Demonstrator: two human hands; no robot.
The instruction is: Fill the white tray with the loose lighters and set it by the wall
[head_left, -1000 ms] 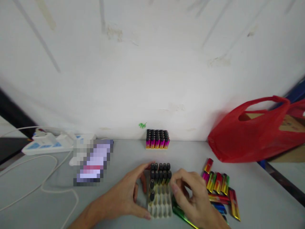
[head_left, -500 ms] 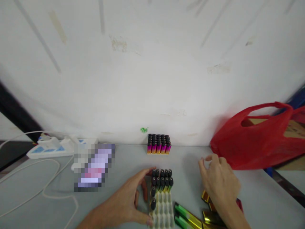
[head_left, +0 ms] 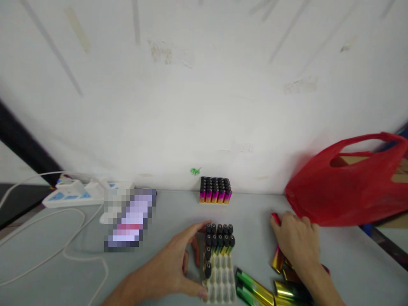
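Note:
A pale tray (head_left: 223, 278) with rows of pockets stands near the bottom centre. Black-topped green-yellow cylinders (head_left: 219, 244) fill its two back rows, and more stand down its left column. My left hand (head_left: 172, 267) is spread around the tray's left side, fingertips at its back corner and thumb at its front left. On the right, my right hand (head_left: 296, 240) is closed over the loose cylinders, its fingertips at a red-and-gold piece (head_left: 278, 259); whether it grips it is partly hidden. Green-gold cylinders (head_left: 255, 289) lie between the tray and that hand.
Against the wall stands a block of black-topped pink-and-orange cylinders (head_left: 215, 195). A red plastic bag (head_left: 347, 187) sits at the right. On the left are a power strip (head_left: 76, 199), white cables and a pixelated phone (head_left: 132, 221).
My right hand has closed and come down onto the loose pile, where a red tip now shows at its fingers. My left hand stays at the tray. The view has shifted slightly.

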